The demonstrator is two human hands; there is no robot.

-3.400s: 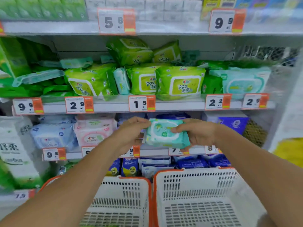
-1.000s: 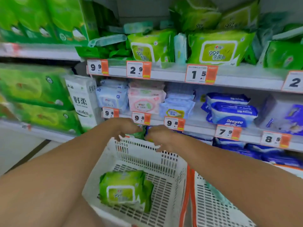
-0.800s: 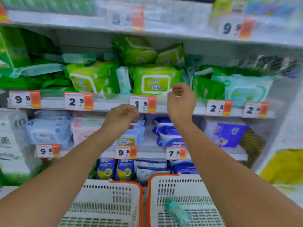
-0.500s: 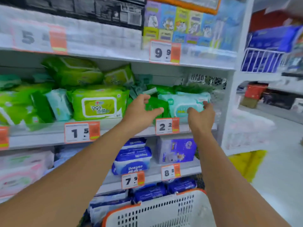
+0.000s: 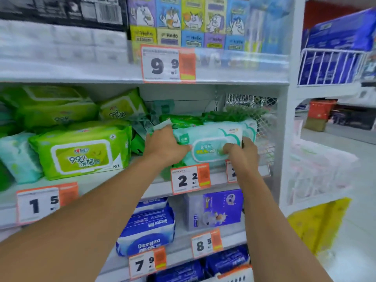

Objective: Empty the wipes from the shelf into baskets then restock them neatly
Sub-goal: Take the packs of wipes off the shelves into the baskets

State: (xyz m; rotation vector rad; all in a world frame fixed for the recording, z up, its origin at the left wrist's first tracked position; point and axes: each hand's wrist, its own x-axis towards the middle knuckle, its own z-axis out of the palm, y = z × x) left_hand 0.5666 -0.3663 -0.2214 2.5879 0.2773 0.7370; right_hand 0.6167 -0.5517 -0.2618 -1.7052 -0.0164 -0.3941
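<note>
A pale teal wipes pack (image 5: 207, 146) lies at the right end of the middle shelf (image 5: 122, 184). My left hand (image 5: 164, 147) grips its left end and my right hand (image 5: 240, 152) grips its lower right front. Thin dark green packs (image 5: 183, 121) lie stacked on top of and behind it. A large lime green wipes pack (image 5: 81, 151) stands to the left, with more lime packs (image 5: 55, 108) piled behind. Only a corner of a white basket with an orange rim (image 5: 234, 276) shows at the bottom edge.
Blue wipes packs (image 5: 148, 231) and a purple box (image 5: 215, 208) fill the lower shelf. Tissue packs (image 5: 187, 23) stand on the top shelf. A wire mesh panel (image 5: 262, 127) closes the shelf's right end. The aisle floor (image 5: 356, 231) lies to the right.
My view has turned right and closer to the shelf's right end. Both hands have closed on the pale teal pack, which they were just reaching half a second ago.
</note>
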